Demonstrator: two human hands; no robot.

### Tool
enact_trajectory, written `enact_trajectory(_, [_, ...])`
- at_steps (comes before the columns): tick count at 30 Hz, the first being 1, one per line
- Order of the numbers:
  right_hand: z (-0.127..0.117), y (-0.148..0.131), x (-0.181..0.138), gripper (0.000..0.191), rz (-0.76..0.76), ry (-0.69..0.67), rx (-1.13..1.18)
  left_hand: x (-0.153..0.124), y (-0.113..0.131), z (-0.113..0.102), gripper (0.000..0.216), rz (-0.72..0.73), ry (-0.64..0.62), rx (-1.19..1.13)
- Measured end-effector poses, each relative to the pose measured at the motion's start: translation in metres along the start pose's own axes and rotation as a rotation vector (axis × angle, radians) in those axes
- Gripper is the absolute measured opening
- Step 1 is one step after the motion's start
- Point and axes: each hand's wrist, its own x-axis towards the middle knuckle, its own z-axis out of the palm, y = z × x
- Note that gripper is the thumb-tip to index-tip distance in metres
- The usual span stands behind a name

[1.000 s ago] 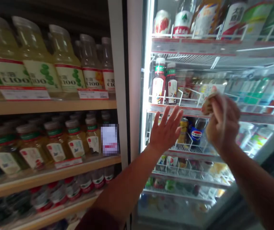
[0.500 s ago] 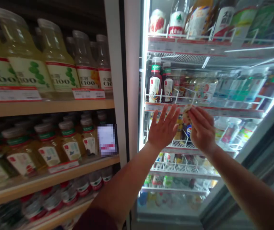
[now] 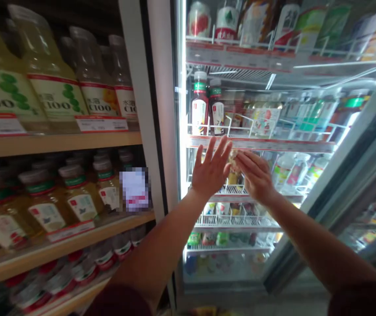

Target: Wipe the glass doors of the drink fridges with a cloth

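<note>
an open shelf unit (image 3: 59, 142) stands to the left of a cooler (image 3: 256, 145), a vertical frame post (image 3: 161, 109) between them, and the cooler door (image 3: 349, 175) stands open at the right. bottles (image 3: 204, 105) stand on the cooler's wire shelves, with price strips along the front edges. the left hand (image 3: 209, 171) and right hand (image 3: 255, 175) are raised side by side before the cooler's middle shelf, a small item (image 3: 233, 156) between them.

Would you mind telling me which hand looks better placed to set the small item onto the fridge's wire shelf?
Probably the right hand: its fingers already pinch the small tan item just above the wire shelf. The left hand is spread flat and open beside it, holding nothing.
</note>
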Motion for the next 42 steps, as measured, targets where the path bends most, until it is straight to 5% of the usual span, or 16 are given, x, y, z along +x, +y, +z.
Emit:
enact_trajectory(2, [-0.007, 0.015, 0.008, 0.071, -0.014, -0.007, 0.015, 0.000, 0.000, 0.000, 0.070, -0.004, -0.014, -0.026])
enact_trajectory(6, [-0.017, 0.059, 0.038, 0.060, 0.141, 0.262, -0.058, 0.000, -0.001, 0.001, 0.073, -0.009, -0.015, -0.029])
enact_trajectory(8, [-0.013, 0.055, 0.036, 0.059, 0.194, 0.340, -0.099, 0.000, -0.001, 0.001, 0.071, -0.003, -0.006, -0.014])
enact_trajectory(12, [0.000, 0.008, 0.000, 0.070, 0.086, 0.118, -0.056, -0.001, 0.000, 0.001, 0.068, 0.000, 0.010, 0.007])
enact_trajectory(15, [-0.001, 0.006, -0.007, 0.074, -0.022, -0.057, 0.012, -0.001, 0.000, 0.000, 0.069, -0.006, -0.001, -0.009])
enact_trajectory(19, [-0.005, 0.047, 0.029, 0.059, 0.220, 0.123, -0.061, 0.000, -0.001, -0.001, 0.071, -0.006, 0.009, -0.019])
enact_trajectory(22, [0.001, 0.041, 0.039, 0.062, 0.308, 0.216, -0.128, 0.000, -0.002, 0.000, 0.072, -0.003, 0.018, -0.037])
enact_trajectory(24, [0.008, 0.015, 0.025, 0.068, 0.280, 0.198, -0.137, 0.000, -0.003, 0.001, 0.072, -0.007, 0.021, -0.071])
enact_trajectory(28, [0.009, -0.020, -0.008, 0.077, 0.103, -0.045, -0.030, 0.000, -0.003, 0.002, 0.073, -0.013, 0.053, -0.143])
enact_trajectory(30, [0.001, -0.008, -0.009, 0.076, 0.118, -0.062, -0.040, 0.001, -0.003, 0.002, 0.073, -0.012, 0.054, -0.160])
enact_trajectory(35, [-0.007, 0.038, 0.005, 0.062, 0.404, 0.175, -0.110, 0.001, -0.003, 0.004, 0.073, -0.028, 0.009, -0.189])
enact_trajectory(38, [0.005, 0.018, -0.009, 0.067, 0.391, 0.203, -0.079, 0.002, -0.005, 0.005, 0.071, -0.021, 0.027, -0.145])
enact_trajectory(42, [0.011, -0.038, -0.030, 0.074, 0.376, 0.057, 0.076, -0.003, 0.005, -0.003, 0.068, -0.009, 0.104, -0.203])
